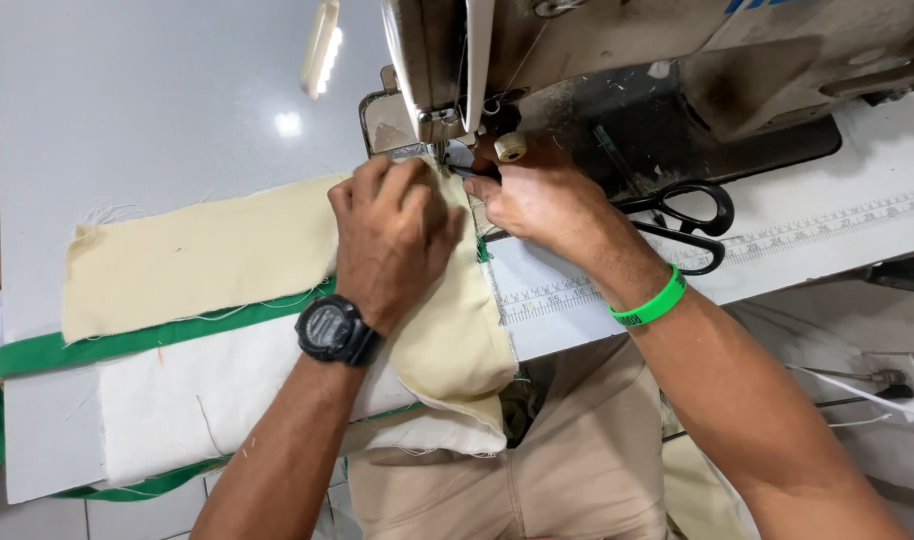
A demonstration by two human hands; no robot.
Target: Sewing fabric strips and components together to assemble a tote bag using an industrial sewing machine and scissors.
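While the cream fabric (207,255) lies stretched across the white desk (157,100), its right end sits under the needle area of the sewing machine (617,60), and that is where both hands work. The left hand (392,235) presses flat on the cloth just before the presser foot, fingers spread and bent, pinning the fabric down rather than closing round it. The right hand (542,195) is just beside it, on the far side of the needle, its fingers curled and pinching the cloth edge close to the foot; exactly what the fingertips grip is hidden by the hand itself.

As a judgement from how things lie: most of the cream strip trails off to the left, loose on the desk, with frayed threads along its edges, while only a short folded portion hangs over the desk front toward the person's lap. That suggests the seam is at an early or middle stage, with a long run of cloth apparently not yet fed through. Whether any stitching is already laid down cannot be made out here.

A green fabric band (127,340) and a white cloth piece (197,400) lie beneath the cream one. Black-handled scissors (682,220) rest on the desk beside the machine, near a printed measuring scale (777,240) along the desk edge.
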